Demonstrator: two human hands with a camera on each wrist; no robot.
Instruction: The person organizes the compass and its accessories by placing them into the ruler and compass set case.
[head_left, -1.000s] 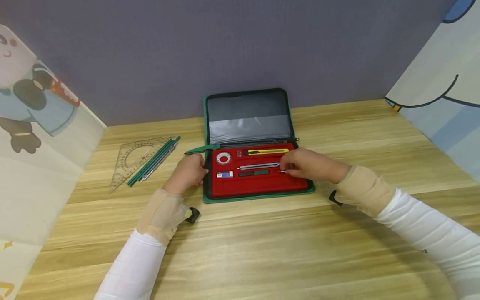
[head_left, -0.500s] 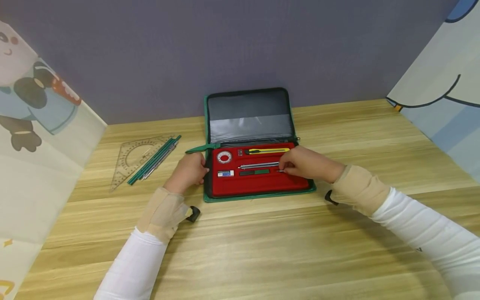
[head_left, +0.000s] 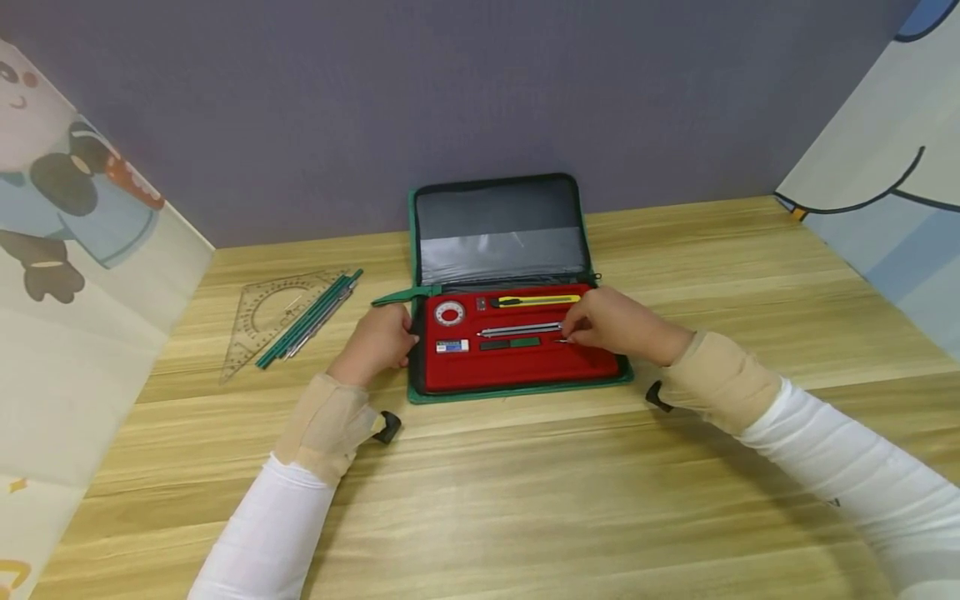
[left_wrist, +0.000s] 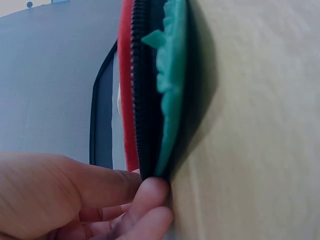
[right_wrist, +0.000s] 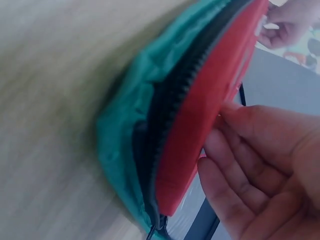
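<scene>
A green zip case (head_left: 521,391) lies unfolded, its red insert (head_left: 517,371) facing up. My left hand (head_left: 375,343) pinches the case's left edge; in the left wrist view thumb and fingers meet at the zip (left_wrist: 137,90). Over the insert's right part, my right hand (head_left: 618,325) pinches a small silver piece (head_left: 561,340), mostly hidden by the fingers. Left of those fingertips sit a slim silver compass-like tool (head_left: 517,330) and a dark-and-green strip (head_left: 510,342). An eraser (head_left: 452,346), white dial ring (head_left: 449,313), sharpener (head_left: 481,304) and yellow utility knife (head_left: 540,301) also lie in the insert.
Left of the case, a clear set square (head_left: 247,321) lies on the wooden table (head_left: 480,492), with several green pencils (head_left: 307,321) and silver tools beside and over it. A green strap (head_left: 405,296) sticks out leftward. The grey partition (head_left: 480,92) stands behind.
My right fingertips have shifted slightly around the small silver piece on the insert's right part. The left hand keeps its hold on the case's edge.
</scene>
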